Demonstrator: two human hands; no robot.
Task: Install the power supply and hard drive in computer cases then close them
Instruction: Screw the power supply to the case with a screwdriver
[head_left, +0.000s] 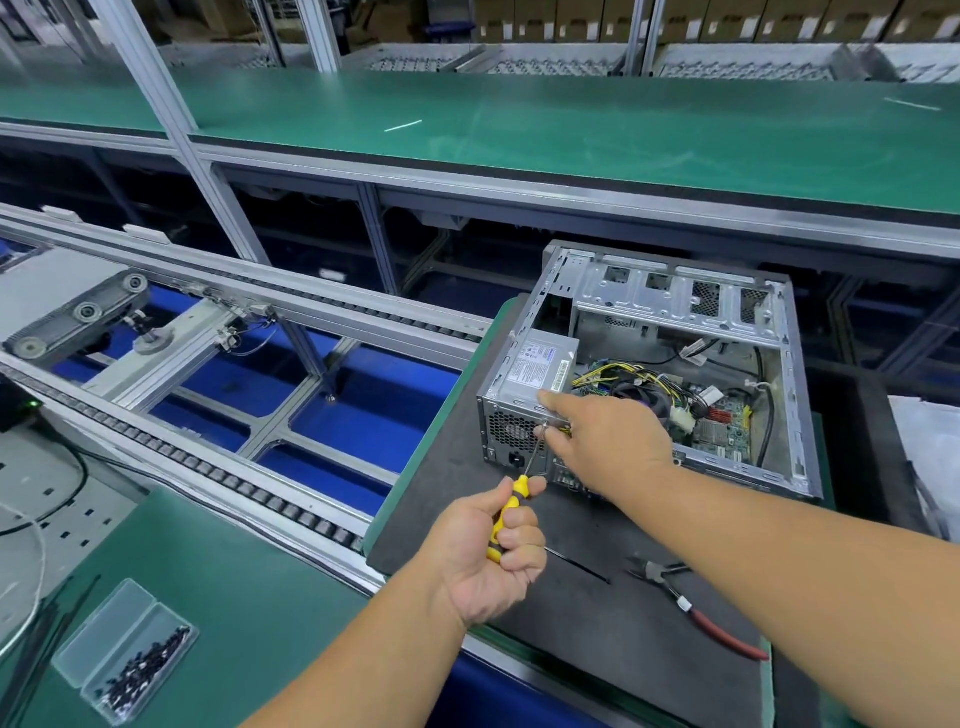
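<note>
Left hand (493, 551) grips the yellow screwdriver (506, 514), tip at the computer case (675, 364) rear — right hand (608, 441) pinches there, forefinger on the power supply (540, 364).

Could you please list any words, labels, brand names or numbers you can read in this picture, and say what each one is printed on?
None of the text can be read.
Power supply label: printed lines and a strip along its edge, too small and blurred to read.
Motherboard in the open computer case: markings too small to tell.
Cardboard boxes at the far back: no legible print.
Screwdriver, pliers and screw box: no text visible.
</note>
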